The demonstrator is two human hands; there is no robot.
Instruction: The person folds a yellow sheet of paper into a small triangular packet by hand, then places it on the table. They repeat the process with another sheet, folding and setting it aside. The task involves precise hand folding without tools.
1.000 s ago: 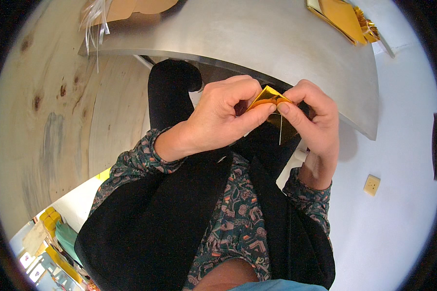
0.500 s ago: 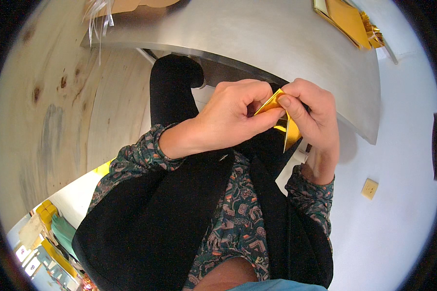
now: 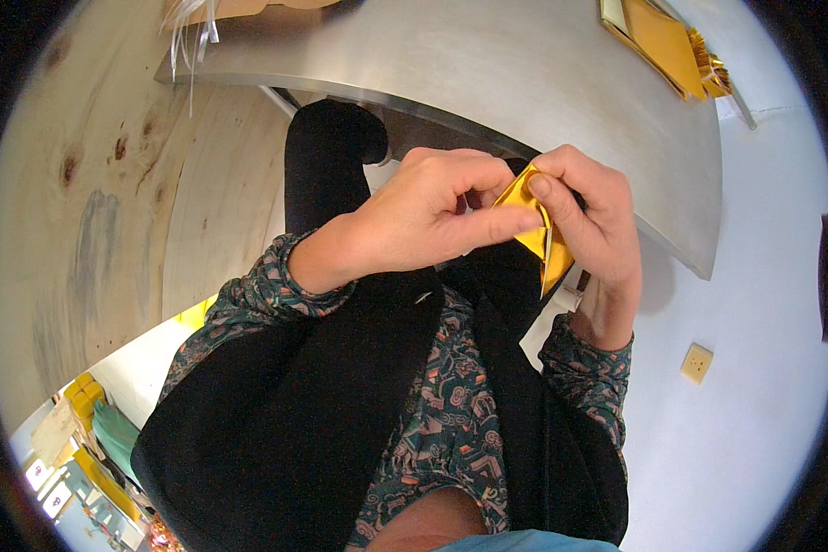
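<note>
A folded piece of shiny gold foil paper [image 3: 558,261] is held over my lap, between my two hands. My right hand [image 3: 598,216] pinches its upper right part between thumb and bent fingers. From the other side, my left hand [image 3: 432,207] has its thumb laid across the front of the foil and its curled fingers at the upper left edge. A pointed end of the foil hangs below the thumbs. My palms and fingers hide part of the folds.
Ahead is a grey metal table [image 3: 488,69] with a curved-looking edge. Gold sheets [image 3: 662,46] lie at its far right, near a gold fringe [image 3: 711,69]. White strips [image 3: 193,32] hang at the upper left. A wooden board [image 3: 110,202] stands left; a wall outlet [image 3: 696,363] is right.
My left hand has shifted slightly, with its thumb now straighter across the foil. More of the gold face shows between the hands. My right hand keeps its pinch.
</note>
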